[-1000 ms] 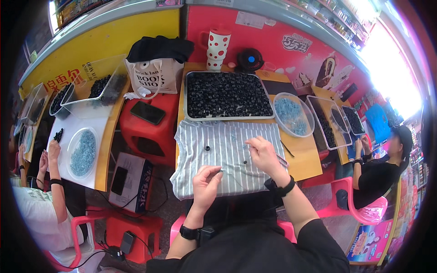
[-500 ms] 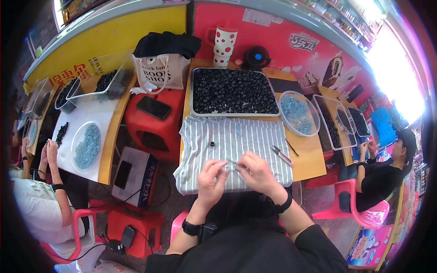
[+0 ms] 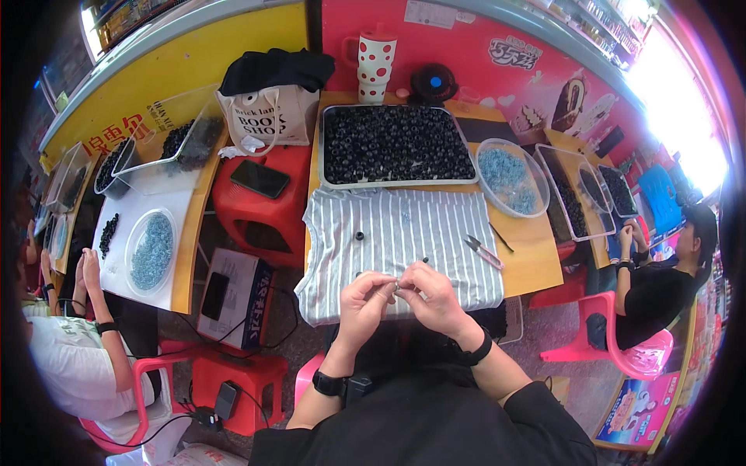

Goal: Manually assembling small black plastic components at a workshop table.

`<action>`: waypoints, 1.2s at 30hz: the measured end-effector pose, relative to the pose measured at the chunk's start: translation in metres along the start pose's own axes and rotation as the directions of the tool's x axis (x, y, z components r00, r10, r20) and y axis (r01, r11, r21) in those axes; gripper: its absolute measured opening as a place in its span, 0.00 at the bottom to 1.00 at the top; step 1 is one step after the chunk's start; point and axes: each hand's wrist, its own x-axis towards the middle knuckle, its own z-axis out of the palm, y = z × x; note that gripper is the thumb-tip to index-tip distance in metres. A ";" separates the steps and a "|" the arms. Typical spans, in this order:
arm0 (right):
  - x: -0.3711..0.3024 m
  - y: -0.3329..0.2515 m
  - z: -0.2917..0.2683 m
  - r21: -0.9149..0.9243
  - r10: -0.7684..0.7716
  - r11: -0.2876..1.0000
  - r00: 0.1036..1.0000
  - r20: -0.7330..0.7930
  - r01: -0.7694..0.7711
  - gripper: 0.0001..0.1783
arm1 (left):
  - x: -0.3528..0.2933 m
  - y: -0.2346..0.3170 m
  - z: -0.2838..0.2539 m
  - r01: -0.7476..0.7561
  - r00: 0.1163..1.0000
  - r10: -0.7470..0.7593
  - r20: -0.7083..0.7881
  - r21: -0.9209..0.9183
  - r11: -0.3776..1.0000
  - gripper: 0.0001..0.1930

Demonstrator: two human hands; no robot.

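Snips (image 3: 483,253) on cloth (image 3: 420,229) near fingers (image 3: 423,283)

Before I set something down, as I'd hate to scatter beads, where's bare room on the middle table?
Bare wood lies nearer than the round tub, right of the snips and black strip. The striped cloth is free left of the larger bead. Crowded: the bead tray and the near edge, at left hand and right hand.

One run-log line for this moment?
left hand, right hand: fingertips together at small piece, kind unclear | striped cloth: loose black ring, snips | beyond: ring-filled tray, blue-filled tub
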 end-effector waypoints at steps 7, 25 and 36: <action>0.000 0.000 0.004 -0.139 -0.118 0.984 0.993 -0.013 0.115 0.09 | -0.001 0.002 0.000 0.145 0.985 -0.154 -0.071 -0.115 0.983 0.08; -0.007 0.003 0.005 0.218 0.135 0.968 0.990 -0.032 -0.125 0.07 | 0.001 -0.002 -0.006 0.154 0.984 -0.144 0.102 -0.093 0.984 0.05; -0.008 -0.003 0.012 0.107 0.118 0.988 0.992 -0.048 -0.112 0.06 | -0.001 0.000 0.001 0.106 0.994 -0.104 -0.031 0.085 0.991 0.09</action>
